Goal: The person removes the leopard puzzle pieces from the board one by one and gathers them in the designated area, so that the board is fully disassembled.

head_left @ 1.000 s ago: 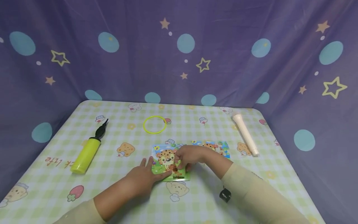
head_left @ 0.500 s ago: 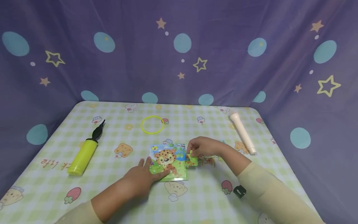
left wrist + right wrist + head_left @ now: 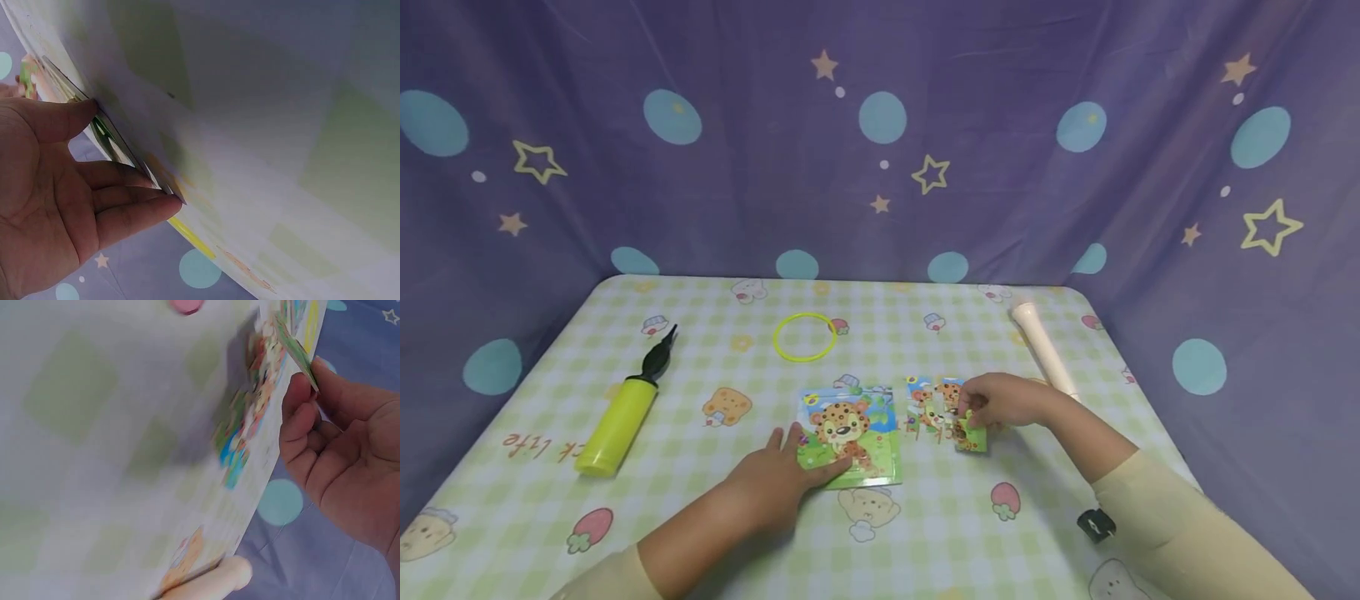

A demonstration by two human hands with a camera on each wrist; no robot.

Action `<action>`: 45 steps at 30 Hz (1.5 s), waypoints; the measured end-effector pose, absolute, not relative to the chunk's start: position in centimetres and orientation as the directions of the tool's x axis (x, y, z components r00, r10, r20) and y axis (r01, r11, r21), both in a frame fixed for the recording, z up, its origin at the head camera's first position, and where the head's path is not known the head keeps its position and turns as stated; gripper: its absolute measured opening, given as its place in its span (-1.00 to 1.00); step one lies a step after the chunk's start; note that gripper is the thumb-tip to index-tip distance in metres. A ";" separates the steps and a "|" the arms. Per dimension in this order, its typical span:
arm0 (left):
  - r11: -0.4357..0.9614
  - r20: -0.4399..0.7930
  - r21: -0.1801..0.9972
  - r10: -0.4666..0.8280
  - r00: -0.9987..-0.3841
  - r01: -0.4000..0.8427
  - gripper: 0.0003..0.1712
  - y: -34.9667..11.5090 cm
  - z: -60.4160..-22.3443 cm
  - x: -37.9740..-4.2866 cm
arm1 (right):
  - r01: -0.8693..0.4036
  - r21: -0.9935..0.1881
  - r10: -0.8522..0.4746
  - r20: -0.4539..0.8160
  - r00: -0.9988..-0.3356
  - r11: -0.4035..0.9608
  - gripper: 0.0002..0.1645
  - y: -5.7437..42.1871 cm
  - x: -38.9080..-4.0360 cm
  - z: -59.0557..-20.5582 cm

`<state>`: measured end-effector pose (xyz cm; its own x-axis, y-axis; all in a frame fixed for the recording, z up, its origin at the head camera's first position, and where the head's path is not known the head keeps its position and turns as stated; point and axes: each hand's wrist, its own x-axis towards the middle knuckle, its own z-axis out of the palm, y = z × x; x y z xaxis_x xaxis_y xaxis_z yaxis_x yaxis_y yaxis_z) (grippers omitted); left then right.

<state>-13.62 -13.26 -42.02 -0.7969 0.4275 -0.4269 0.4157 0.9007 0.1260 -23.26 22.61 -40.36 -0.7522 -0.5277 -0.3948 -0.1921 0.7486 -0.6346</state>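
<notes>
My left hand (image 3: 767, 487) rests at the lower left of a square leopard puzzle board (image 3: 886, 468), its fingers extended along the left side and the thumb over the lower part. In the left wrist view, the fingertips and thumb of the left hand (image 3: 69, 194) touch the board's thin edge. My right hand (image 3: 1011, 400) pinches a green jigsaw piece (image 3: 973, 437) between thumb and fingers. The right wrist view shows this jigsaw piece (image 3: 295, 353) tilted, raised off the table. Beneath and beside it lie several loose puzzle pieces (image 3: 922, 408), partly hidden by the right hand.
A yellow-green hand pump (image 3: 617, 425) with a black nozzle lies at the left. Behind the board is a yellow ring (image 3: 805, 337). A pale, stick-like tube (image 3: 1041, 346) lies at the back right, and a small black object (image 3: 1097, 526) is by the right sleeve.
My right hand has left the board's lower right area and moved right with the jigsaw piece, over the loose pieces. The left hand stays on the board. The view has shifted slightly.
</notes>
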 end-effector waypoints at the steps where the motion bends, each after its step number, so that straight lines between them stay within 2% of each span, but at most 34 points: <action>1: 0.900 -0.427 0.127 0.429 -0.796 0.417 0.25 -13.3 -42.0 -13.6 | -0.189 -0.620 -0.515 -0.401 -0.758 0.761 -0.92 23.0 -23.1 -40.5; 7: 0.901 -0.417 0.136 0.430 -0.801 0.412 0.24 -13.2 -41.8 -13.4 | -0.179 -0.516 -0.425 -0.410 -0.807 0.838 -0.88 24.5 -22.1 -41.0; 22: 0.899 -0.407 0.137 0.433 -0.804 0.415 0.23 -13.3 -42.0 -13.6 | -0.225 -0.381 -0.375 -0.383 -0.844 0.897 -0.84 25.5 -21.8 -41.7; 33: 0.894 -0.400 0.139 0.444 -0.801 0.426 0.25 -13.3 -42.1 -13.6 | -0.252 -0.292 -0.347 -0.340 -0.874 0.922 -0.89 25.7 -21.9 -41.5; 38: 0.893 -0.395 0.138 0.446 -0.803 0.428 0.26 -13.4 -42.1 -13.6 | -0.297 -0.314 -0.388 -0.290 -0.875 0.902 -0.87 24.2 -22.2 -40.5; 45: 0.885 -0.382 0.120 0.460 -0.802 0.450 0.33 -13.3 -42.1 -13.6 | -0.400 -0.407 -0.518 -0.236 -0.822 0.821 -0.89 18.0 -22.6 -39.5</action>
<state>-13.61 -13.35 -42.12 -0.8017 0.4599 -0.3818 0.4504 0.8847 0.1200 -22.62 17.96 -39.53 -0.8221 -0.5182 -0.2360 -0.4004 0.8208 -0.4073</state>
